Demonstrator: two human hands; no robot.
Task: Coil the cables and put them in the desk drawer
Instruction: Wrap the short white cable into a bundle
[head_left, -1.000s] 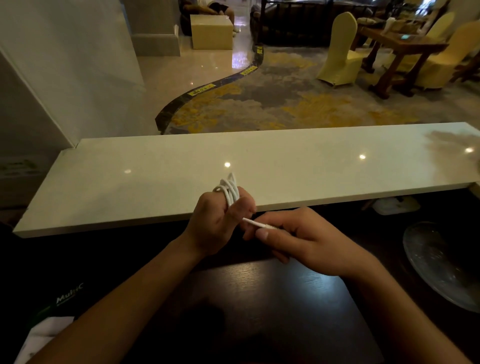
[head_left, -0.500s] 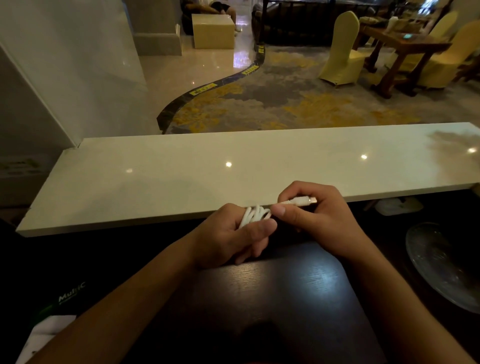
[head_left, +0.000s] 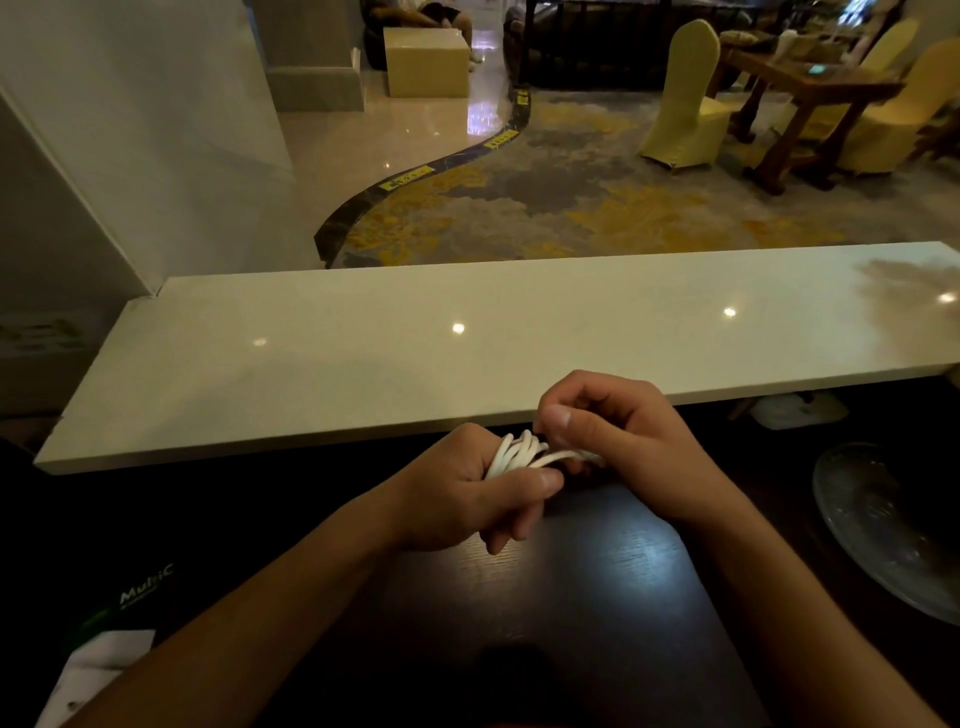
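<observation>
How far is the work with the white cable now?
Done: most of the white cable sits in loops held by the left hand. In hand: the right hand pinches the last strand beside the coil. Left: finishing the coil and storing it; no drawer is visible above the dark desk.

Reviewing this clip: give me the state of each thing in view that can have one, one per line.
white cable: wound into several loops, held off the desk between both hands.
left hand: fingers curled, gripping the loops.
right hand: pinching the cable's loose end at the bundle.
glass dish: lying on the dark desk, untouched.
desk drawer: not in view.
</observation>
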